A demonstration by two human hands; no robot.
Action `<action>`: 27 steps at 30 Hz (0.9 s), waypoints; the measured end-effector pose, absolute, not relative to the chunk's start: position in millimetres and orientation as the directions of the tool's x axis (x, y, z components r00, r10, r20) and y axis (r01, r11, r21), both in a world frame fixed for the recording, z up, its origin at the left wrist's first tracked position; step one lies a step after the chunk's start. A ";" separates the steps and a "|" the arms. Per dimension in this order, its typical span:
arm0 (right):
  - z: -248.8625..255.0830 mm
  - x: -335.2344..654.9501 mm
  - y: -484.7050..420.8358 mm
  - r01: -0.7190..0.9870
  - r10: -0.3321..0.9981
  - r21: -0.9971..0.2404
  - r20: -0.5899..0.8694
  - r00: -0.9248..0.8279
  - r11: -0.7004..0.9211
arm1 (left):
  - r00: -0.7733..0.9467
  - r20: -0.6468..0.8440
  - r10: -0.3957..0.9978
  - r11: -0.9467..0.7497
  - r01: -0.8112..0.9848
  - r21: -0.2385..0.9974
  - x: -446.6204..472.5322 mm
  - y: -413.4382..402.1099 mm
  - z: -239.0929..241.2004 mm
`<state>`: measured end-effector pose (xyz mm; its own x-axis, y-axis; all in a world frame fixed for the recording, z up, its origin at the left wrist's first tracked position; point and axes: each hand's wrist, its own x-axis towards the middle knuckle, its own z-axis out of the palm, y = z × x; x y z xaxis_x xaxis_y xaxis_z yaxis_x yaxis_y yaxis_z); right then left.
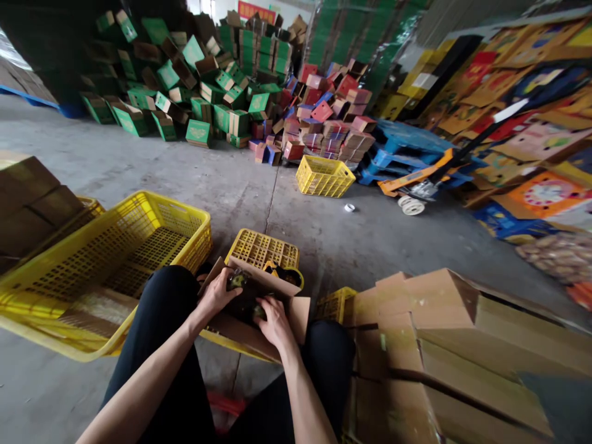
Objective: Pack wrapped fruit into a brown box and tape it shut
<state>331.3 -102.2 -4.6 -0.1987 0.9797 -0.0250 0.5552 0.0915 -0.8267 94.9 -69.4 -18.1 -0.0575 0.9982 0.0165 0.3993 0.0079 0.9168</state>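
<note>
Between my knees is a cardboard box [300, 317] with its flaps open, resting on a yellow crate. Over its left side my left hand [216, 292] is closed around a dark green, glossy, rounded item [238, 279], perhaps a wrapped fruit; its exact kind is unclear. My right hand [275, 319] reaches inside on the right, fingers curled over a second dark greenish item [259, 311], mostly covered by the fingers. Shadow hides the bottom of the box. Just beyond the box, an upturned yellow crate [263, 248] stands beside a yellow-and-black object [280, 271].
At left sits a large yellow basket [185, 216] with flat cardboard inside. Stacked brown cartons [444, 345] crowd my right knee. Farther off are a yellow crate [325, 177], a white ring [349, 208], an orange pallet jack [416, 179], blue pallets [402, 145] and heaped green boxes [198, 131].
</note>
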 end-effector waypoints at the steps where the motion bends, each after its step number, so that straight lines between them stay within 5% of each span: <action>1: -6.8 331.9 -103.2 0.597 0.977 -0.795 -0.030 -0.209 0.103 | -0.049 0.033 0.998 -0.009 0.422 0.906 96.6 -70.5 -22.0; 16: -22.2 340.3 -106.6 0.840 0.972 -0.510 -0.029 -0.235 0.188 | 0.041 0.090 0.995 -0.096 0.603 0.792 100.4 -81.2 -65.9; 27: -22.3 334.8 -104.2 0.788 0.972 -0.585 -0.003 -0.237 0.190 | 0.141 0.079 0.987 -0.154 0.667 0.729 101.0 -70.5 -60.7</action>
<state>334.8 -104.2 -22.3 -0.2366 0.9716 -0.0033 0.7885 0.1899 -0.5850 101.0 -70.5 -60.7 0.1414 0.9868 0.0788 0.6665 -0.1538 0.7294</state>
